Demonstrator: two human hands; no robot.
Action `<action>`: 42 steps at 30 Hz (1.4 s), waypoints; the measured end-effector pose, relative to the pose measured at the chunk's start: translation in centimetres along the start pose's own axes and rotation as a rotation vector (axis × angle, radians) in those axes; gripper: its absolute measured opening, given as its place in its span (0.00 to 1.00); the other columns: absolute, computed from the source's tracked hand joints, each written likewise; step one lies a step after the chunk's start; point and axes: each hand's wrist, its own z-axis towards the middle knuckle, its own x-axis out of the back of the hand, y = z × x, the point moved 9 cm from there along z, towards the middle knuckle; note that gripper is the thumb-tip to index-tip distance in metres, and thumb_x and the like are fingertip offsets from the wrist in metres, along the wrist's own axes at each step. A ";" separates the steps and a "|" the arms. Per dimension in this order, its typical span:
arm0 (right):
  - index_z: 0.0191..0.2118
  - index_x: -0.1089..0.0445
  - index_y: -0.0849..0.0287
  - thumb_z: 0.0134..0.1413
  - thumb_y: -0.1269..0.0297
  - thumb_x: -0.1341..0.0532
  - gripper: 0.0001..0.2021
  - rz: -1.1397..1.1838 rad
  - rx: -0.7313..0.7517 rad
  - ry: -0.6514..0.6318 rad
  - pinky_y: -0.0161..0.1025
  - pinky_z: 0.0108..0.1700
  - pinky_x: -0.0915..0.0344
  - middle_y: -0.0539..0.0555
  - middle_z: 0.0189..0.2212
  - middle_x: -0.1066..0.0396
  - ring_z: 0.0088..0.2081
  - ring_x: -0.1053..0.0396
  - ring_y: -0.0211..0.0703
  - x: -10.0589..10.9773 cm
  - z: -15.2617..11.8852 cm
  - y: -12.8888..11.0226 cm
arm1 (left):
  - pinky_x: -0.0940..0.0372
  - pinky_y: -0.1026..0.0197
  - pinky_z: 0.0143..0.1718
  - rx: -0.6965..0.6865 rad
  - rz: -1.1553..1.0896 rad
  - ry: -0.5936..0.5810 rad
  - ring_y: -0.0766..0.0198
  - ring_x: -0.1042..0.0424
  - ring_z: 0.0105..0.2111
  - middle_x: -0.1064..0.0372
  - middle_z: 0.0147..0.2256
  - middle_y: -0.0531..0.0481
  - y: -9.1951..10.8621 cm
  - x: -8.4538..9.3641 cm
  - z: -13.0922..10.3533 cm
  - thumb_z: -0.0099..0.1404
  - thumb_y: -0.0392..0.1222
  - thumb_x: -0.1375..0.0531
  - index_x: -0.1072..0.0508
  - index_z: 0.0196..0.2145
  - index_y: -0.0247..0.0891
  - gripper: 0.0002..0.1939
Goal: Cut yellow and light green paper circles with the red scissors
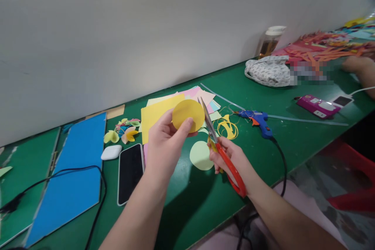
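My left hand point(168, 140) pinches a yellow paper circle point(187, 113) between thumb and fingers above the table. In my right hand point(230, 156) is a pair of red-handled scissors point(231, 168), its blades slightly parted and pointing up at the circle's right edge. Whether the blades touch the paper, I cannot tell. Beneath the hands a pale green paper circle point(201, 155) lies on the green table point(187, 203). Thin yellow paper offcuts point(227, 128) are heaped right of the scissors. Behind the left hand, a yellow sheet point(150, 119) tops a stack of coloured paper.
A phone point(130, 174), a white case point(111, 152), paper flowers point(129, 133) and a blue board point(73, 156) are on the left. Rightward lie a blue glue gun point(258, 121) with a cord, a cloth pouch point(269, 71) and a purple box point(316, 105). Another person's arm point(361, 70) rests far right.
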 end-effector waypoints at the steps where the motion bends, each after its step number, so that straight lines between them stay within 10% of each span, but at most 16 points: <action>1: 0.38 0.33 0.58 0.41 0.51 0.28 0.22 -0.003 0.000 -0.001 0.31 0.21 0.36 0.45 0.26 0.35 0.20 0.39 0.31 0.0 0.0 0.0 | 0.23 0.65 0.34 0.002 0.004 0.000 0.65 0.23 0.35 0.23 0.38 0.52 0.0 0.0 0.0 0.59 0.43 0.34 0.23 0.43 0.40 0.14; 42: 0.33 0.34 0.57 0.40 0.49 0.28 0.22 -0.026 -0.049 -0.013 0.28 0.16 0.43 0.41 0.18 0.40 0.15 0.46 0.28 0.1 -0.1 0.4 | 0.25 0.67 0.30 0.010 -0.019 0.124 0.65 0.23 0.33 0.22 0.36 0.51 0.6 1.0 0.3 0.56 0.42 0.32 0.23 0.44 0.38 0.17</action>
